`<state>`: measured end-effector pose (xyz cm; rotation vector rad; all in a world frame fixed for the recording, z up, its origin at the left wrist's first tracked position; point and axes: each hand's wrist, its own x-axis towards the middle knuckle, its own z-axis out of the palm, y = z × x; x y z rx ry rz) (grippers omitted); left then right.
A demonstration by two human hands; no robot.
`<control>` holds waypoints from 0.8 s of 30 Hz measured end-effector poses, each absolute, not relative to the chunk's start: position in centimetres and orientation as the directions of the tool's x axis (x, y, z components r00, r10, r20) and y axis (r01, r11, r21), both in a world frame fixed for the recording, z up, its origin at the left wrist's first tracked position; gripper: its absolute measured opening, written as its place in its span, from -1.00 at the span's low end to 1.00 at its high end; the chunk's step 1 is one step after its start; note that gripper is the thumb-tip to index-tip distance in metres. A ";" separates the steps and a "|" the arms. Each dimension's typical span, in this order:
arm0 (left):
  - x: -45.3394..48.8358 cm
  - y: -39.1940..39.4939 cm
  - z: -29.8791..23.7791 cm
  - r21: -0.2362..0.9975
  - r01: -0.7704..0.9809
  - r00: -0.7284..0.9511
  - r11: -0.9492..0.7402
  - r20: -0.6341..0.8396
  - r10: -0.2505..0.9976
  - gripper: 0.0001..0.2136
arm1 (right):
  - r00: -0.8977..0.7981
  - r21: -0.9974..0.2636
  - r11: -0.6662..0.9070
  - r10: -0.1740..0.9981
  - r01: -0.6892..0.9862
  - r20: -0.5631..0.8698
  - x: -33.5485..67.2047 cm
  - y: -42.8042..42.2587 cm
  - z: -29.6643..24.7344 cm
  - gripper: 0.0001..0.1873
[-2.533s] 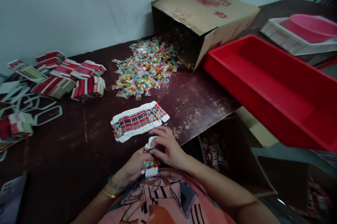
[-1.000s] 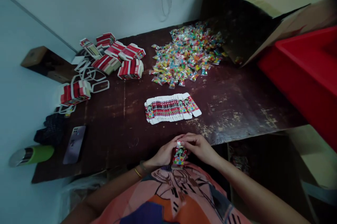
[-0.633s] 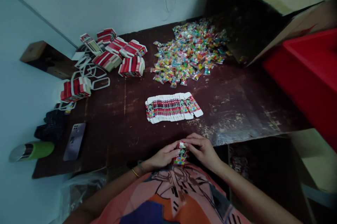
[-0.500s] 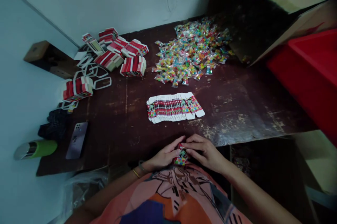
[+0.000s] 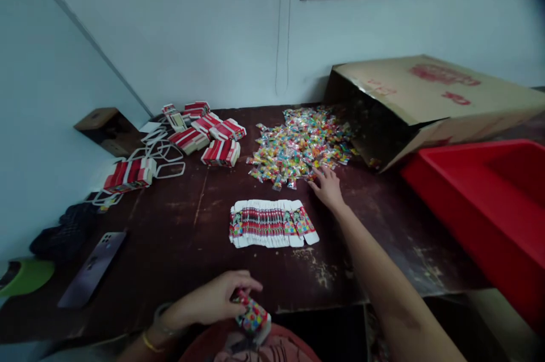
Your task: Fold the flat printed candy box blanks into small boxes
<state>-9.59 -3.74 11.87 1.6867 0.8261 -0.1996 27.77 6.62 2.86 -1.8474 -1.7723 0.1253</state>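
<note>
My left hand (image 5: 219, 298) is closed around a small printed cardboard box (image 5: 253, 316), red with coloured dots, held low in front of my body; a white flap shows at its lower end. At the near right edge of a pile of clear-wrapped candy packets (image 5: 293, 149) is my right hand (image 5: 327, 187), fingers apart, fingertips at the packets. No packet can be made out in it. Between the hands lies a fanned row of flat folded boxes (image 5: 268, 223) with white flaps.
Bundles of red-and-white flat boxes (image 5: 221, 152) and white paper bands (image 5: 162, 149) lie at back left. A phone (image 5: 91, 271) rests at front left. An opened carton (image 5: 438, 87) and a red bin (image 5: 481, 180) stand on the right.
My right hand has left the small box and stretched forward to the candy pile. The left hand keeps the box, now tilted and further left. The view has tipped up, showing more wall.
</note>
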 end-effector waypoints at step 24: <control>-2.7 -6.0 5.4 0.785 0.158 0.753 0.599 -0.488 0.441 -0.47 | 0.227 -0.884 -0.012 0.968 0.467 0.107 14.5 -19.6 3.8 -0.79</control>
